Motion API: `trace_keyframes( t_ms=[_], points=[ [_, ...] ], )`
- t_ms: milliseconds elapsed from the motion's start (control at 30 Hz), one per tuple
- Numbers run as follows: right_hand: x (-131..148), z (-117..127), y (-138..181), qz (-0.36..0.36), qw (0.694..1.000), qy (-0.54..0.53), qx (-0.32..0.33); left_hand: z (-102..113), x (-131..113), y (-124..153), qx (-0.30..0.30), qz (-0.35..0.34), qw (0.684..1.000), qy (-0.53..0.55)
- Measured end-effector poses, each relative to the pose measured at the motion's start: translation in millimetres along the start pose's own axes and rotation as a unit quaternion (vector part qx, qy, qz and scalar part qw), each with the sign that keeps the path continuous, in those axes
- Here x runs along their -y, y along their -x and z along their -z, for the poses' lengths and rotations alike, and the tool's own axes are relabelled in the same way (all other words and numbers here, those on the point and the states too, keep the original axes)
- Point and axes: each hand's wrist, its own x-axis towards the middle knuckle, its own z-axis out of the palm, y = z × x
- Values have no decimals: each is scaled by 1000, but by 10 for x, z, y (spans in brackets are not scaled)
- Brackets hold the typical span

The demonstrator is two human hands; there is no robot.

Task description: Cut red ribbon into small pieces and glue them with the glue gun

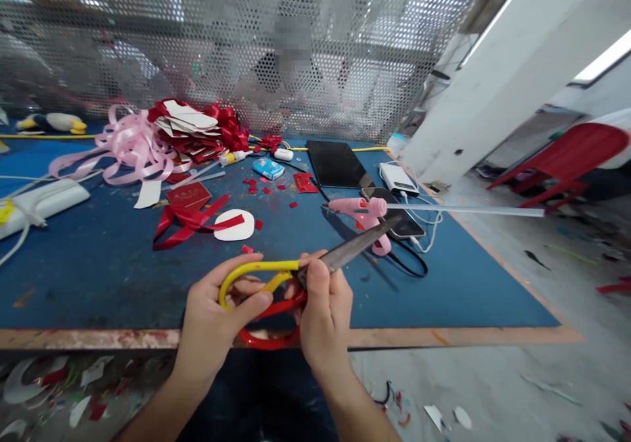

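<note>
A pair of scissors (355, 250) with one yellow and one red handle is held between both hands above the table's front edge. My left hand (214, 314) is closed around the yellow handle loop. My right hand (325, 310) pinches the scissors near the pivot, thumb on top, with the closed blades pointing up and to the right. Just beyond the blades lies a pink glue gun (362, 212) with a long clear glue stick in its back. A white rounded card (235, 225) with a dark red ribbon (182, 221) across it rests behind my left hand.
Pink ribbon (131, 143) and a stack of white-backed pieces (190, 126) lie at the back left. A black tablet-like slab (338, 164), a phone (401, 221) and a white power bank (398, 179) with cables are right. A power strip (49, 205) sits left.
</note>
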Motion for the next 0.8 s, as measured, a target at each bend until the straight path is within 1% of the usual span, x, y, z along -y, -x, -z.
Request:
trace_keyframes(
  t_ms=[67, 100, 133, 167, 233, 300, 333, 367, 433, 667, 800],
  points=[
    [27, 53, -24, -11, 999, 34, 25, 33, -42, -56, 60, 37, 995, -67],
    [45, 79, -40, -23, 997, 49, 48, 45, -72, -83, 96, 48, 988, -110],
    [63, 102, -56, -37, 995, 59, 74, 55, -107, -107, 128, 45, 979, -155],
    [80, 120, -70, -51, 992, 63, 98, 61, -144, -125, 154, 25, 967, -200],
    [103, 141, -90, -65, 989, 52, 122, 64, -215, -143, 183, -51, 939, -285],
    [114, 146, -97, -58, 991, 30, 113, 62, -264, -134, 184, -127, 906, -360],
    [115, 146, -97, -52, 993, 20, 107, 61, -278, -120, 181, -152, 890, -390],
    [116, 146, -96, -46, 994, 13, 101, 60, -286, -101, 178, -169, 878, -411],
    [116, 150, -93, -36, 994, 4, 98, 61, -291, -58, 177, -178, 866, -434],
    [99, 159, -89, -30, 996, -12, 84, 89, -294, 30, 175, -165, 864, -443],
    [82, 141, -72, -26, 996, -15, 87, 148, -251, 72, 154, -139, 880, -428]
  ],
)
